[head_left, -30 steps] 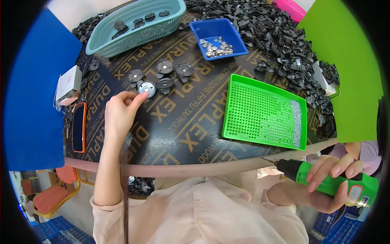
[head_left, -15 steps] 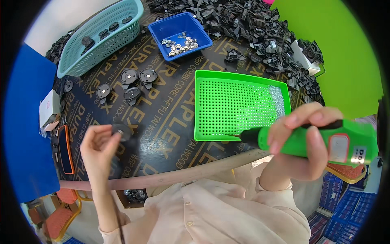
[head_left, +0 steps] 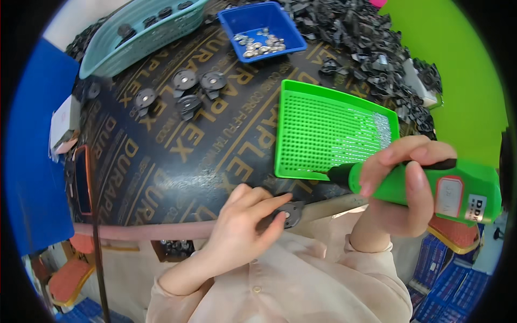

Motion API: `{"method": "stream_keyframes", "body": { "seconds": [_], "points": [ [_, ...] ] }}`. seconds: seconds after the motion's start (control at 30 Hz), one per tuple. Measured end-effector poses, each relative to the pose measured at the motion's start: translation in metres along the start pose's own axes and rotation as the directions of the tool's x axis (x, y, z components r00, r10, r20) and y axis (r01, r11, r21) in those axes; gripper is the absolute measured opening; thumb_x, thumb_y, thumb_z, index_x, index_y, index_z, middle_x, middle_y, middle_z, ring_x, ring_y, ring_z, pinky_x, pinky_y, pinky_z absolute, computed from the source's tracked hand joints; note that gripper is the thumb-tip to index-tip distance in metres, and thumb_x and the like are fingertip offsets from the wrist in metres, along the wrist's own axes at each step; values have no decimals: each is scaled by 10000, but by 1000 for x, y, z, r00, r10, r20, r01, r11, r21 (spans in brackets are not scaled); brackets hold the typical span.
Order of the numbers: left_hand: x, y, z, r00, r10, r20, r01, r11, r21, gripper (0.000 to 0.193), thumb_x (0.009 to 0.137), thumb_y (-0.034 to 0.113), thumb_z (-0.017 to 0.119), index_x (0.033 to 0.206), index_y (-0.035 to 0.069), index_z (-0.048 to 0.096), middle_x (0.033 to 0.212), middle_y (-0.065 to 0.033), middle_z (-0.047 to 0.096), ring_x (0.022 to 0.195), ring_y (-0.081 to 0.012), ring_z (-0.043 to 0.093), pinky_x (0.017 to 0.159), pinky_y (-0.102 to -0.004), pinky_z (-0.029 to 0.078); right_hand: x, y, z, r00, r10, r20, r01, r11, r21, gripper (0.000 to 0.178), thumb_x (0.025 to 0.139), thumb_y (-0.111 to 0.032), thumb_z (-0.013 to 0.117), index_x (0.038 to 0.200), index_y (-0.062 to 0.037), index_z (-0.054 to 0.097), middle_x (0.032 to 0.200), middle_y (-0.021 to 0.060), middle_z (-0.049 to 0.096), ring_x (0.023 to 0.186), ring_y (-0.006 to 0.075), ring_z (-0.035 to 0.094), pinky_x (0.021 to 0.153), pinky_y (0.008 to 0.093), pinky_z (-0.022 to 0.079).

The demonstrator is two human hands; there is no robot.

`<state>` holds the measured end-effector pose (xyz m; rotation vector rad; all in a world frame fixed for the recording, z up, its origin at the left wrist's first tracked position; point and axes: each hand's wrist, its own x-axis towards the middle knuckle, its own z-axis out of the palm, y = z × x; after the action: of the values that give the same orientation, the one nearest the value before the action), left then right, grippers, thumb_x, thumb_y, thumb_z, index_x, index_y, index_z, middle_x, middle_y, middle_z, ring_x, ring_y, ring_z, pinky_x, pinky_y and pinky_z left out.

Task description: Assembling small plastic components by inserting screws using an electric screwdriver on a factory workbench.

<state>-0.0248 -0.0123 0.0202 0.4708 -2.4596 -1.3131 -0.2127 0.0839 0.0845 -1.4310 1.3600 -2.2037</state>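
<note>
The dark printed tabletop (head_left: 177, 161) carries a green perforated tray (head_left: 334, 129). At its near edge the left hand (head_left: 242, 231) pinches a round black part (head_left: 291, 212). The right hand (head_left: 404, 188) is closed around a green electric screwdriver (head_left: 431, 185), which lies horizontal with its tip pointing left at the tray.

We see open dark tabletop (head_left: 177, 172) between the green tray (head_left: 328, 132) and the phone (head_left: 82, 180) at the left edge, room enough for a hand to pass. Farther back, four round black parts (head_left: 180, 91) sit in the way, with the teal basket (head_left: 142, 32) and blue bin (head_left: 261, 32) behind them. The heap of black pieces (head_left: 366, 43) blocks the far right corner, crowding the tray's far edge
</note>
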Motion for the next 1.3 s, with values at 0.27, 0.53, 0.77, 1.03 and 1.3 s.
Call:
{"method": "stream_keyframes", "body": {
  "seconds": [0.27,0.53,0.77,1.03,1.3],
  "points": [
    [-12,-9,25,957,225,-185,-208,972,106,332,685,-1,675,1015,32,652,1095,-146,573,858,-251,602,723,-339,512,-1,2,-4,999,4,47,-6,999,43,187,894,-51,378,1054,39,411,858,268,554,455,237,536,429,320,457],
    [-16,-10,30,926,286,-248,-267,958,106,337,726,111,748,1045,46,663,1101,-160,600,798,-238,613,645,-307,523,-1,0,-13,999,-43,25,43,999,-7,243,880,-61,371,1085,59,422,924,297,550,449,218,524,438,323,443],
    [-18,-20,36,863,422,-277,-339,891,302,403,653,227,810,1014,84,702,1030,-134,619,790,-243,637,601,-287,534,-6,-45,-22,969,-223,109,211,971,111,310,871,-163,465,1086,48,389,1001,257,539,446,217,537,436,337,462],
    [-19,-22,36,858,440,-265,-349,878,326,420,592,205,810,963,46,697,1069,-199,632,757,-260,642,635,-314,536,-20,-34,4,970,-99,220,62,983,170,233,855,-88,482,1006,3,330,926,231,541,431,220,564,372,303,470],
    [-18,-23,37,852,455,-259,-355,866,353,416,602,218,803,962,44,689,1050,-189,643,763,-280,639,673,-344,545,-27,-40,2,968,36,247,-61,994,96,244,851,-34,537,1019,-10,362,917,230,566,553,262,603,494,373,526]
  ]
}}
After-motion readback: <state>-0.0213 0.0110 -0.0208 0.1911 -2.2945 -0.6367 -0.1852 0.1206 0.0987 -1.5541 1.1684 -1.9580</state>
